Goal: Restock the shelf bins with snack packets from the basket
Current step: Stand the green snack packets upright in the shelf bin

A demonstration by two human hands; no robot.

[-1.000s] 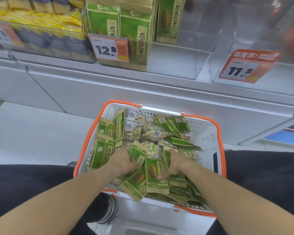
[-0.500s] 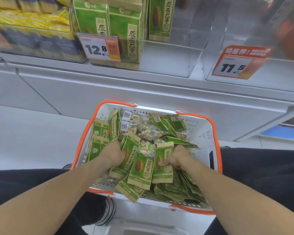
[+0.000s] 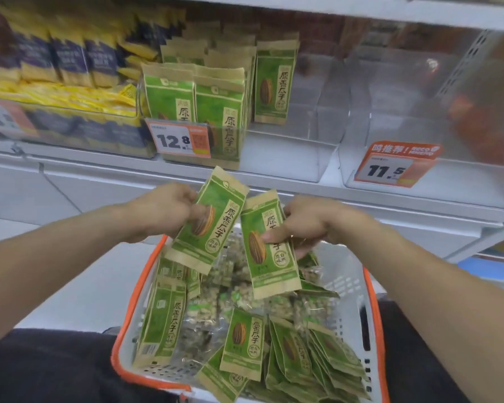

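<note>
My left hand [image 3: 163, 207] grips a green sunflower-seed packet [image 3: 216, 199] lifted above the basket, tilted to the right. My right hand [image 3: 312, 222] holds a second green packet [image 3: 265, 271] beside it, thumb on its front. Both packets hang over the white basket with the orange rim [image 3: 370, 301], which holds several more green packets [image 3: 242, 344] and clear bags of nuts [image 3: 230, 289]. Above, a clear shelf bin [image 3: 288, 158] holds upright green packets of the same kind [image 3: 218, 103] on its left side, behind a 12.8 price tag [image 3: 181, 141].
A clear bin [image 3: 405, 97] with an 11.5 price tag [image 3: 390, 170] stands at the right. Yellow and dark blue packets [image 3: 64, 62] fill the bin at the left. The white shelf edge [image 3: 361, 210] runs just beyond my hands. My dark trousers flank the basket.
Both hands have risen out of the basket, each with a green packet, toward the shelf. The view has tilted up, showing more of the bins.
</note>
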